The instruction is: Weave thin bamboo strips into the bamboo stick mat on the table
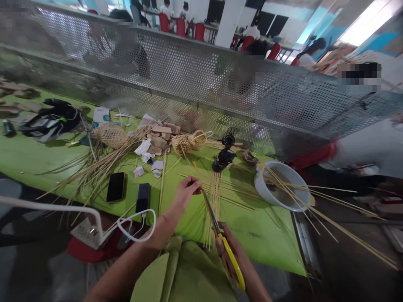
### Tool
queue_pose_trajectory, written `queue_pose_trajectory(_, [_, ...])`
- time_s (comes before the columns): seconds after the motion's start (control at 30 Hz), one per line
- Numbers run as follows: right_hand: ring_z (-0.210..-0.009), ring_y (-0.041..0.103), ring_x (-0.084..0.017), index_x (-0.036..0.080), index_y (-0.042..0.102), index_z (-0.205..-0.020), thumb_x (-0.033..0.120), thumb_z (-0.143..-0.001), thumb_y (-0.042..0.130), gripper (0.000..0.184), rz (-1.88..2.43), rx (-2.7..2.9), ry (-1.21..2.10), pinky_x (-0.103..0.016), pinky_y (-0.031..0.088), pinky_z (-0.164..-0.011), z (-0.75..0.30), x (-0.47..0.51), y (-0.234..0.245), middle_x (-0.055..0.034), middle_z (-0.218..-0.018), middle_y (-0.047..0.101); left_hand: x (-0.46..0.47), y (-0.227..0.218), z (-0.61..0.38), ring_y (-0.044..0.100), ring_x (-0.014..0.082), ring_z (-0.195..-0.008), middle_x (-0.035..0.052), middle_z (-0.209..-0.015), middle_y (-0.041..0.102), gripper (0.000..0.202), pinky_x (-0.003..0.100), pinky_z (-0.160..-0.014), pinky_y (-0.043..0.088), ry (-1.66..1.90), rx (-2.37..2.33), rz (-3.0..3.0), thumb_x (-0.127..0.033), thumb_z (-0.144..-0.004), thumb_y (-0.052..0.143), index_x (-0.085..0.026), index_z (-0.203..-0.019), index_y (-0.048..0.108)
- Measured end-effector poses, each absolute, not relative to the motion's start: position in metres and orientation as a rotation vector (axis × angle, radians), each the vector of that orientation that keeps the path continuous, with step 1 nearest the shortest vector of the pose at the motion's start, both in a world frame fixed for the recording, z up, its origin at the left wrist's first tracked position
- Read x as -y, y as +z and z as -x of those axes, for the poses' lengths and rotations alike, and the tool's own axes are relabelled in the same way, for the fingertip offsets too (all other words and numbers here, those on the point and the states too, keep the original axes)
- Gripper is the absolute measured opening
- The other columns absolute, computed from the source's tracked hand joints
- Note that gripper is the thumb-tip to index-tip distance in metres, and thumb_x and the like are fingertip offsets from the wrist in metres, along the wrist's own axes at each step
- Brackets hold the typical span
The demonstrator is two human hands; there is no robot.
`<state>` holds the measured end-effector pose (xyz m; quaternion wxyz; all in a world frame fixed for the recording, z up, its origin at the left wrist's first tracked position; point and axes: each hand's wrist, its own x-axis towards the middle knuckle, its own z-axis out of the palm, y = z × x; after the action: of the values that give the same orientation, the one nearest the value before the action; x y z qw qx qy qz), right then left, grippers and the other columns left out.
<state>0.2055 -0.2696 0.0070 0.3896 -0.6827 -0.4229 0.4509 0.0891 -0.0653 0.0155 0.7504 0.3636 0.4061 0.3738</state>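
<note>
My left hand [188,188] is closed in a pinch on a thin bamboo strip [195,168] whose end sticks up past the fingertips. My right hand [229,243] grips yellow-handled scissors [233,261], their blades slanting up and left to just beside the left fingertips. Whether the blades touch the strip I cannot tell. Beneath them on the green table lies a flat lattice of crossed bamboo strips [215,188]. A dark object wrapped in black [224,159] stands on the lattice's far end.
Right of the lattice is a white basin [281,205] with long strips across it. At left lie a phone [116,187], a power bank [143,197] with a white cable and a bundle of strips [108,163]. Woven baskets [181,144] sit behind, before a perforated metal screen [189,63].
</note>
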Motion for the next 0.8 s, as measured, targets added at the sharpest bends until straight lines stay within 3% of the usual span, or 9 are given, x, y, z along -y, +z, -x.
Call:
queue_pose_trajectory(0.17, [-0.058, 0.049, -0.015, 0.02, 0.055, -0.113, 0.065, -0.093, 0.051, 0.049, 1.725, 1.076, 1.182, -0.027, 0.039, -0.055, -0.205, 0.262, 0.012, 0.0021, -0.069, 0.053, 0.071, 0.014, -0.092, 0.057, 0.0114, -0.064, -0.0008, -0.068, 0.061, 0.04, 0.028, -0.067, 0.053, 0.799, -0.881, -0.78, -0.047, -0.062, 0.086, -0.016, -0.07, 0.063])
queue_pose_trajectory(0.47, [-0.05, 0.036, -0.012, 0.022, 0.053, -0.109, 0.066, -0.086, 0.057, 0.05, 1.743, 0.974, 1.235, -0.024, 0.028, -0.046, -0.206, 0.259, -0.015, 0.0062, -0.063, 0.04, 0.071, 0.013, -0.089, 0.058, 0.011, -0.062, -0.0014, -0.067, 0.061, 0.039, 0.027, -0.065, 0.052, 0.774, -0.869, -0.769, -0.047, -0.063, 0.086, -0.016, -0.071, 0.062])
queue_pose_trajectory(0.8, [-0.052, 0.042, -0.013, 0.022, 0.058, -0.105, 0.058, -0.086, 0.06, 0.041, 1.79, 1.09, 1.133, -0.023, 0.034, -0.05, -0.208, 0.265, -0.009, 0.0064, -0.061, 0.044, 0.035, 0.015, -0.084, 0.056, 0.0107, -0.059, -0.0023, -0.066, 0.06, 0.042, 0.026, -0.062, 0.051, 0.831, -0.891, -0.792, -0.049, -0.06, 0.088, -0.018, -0.073, 0.062])
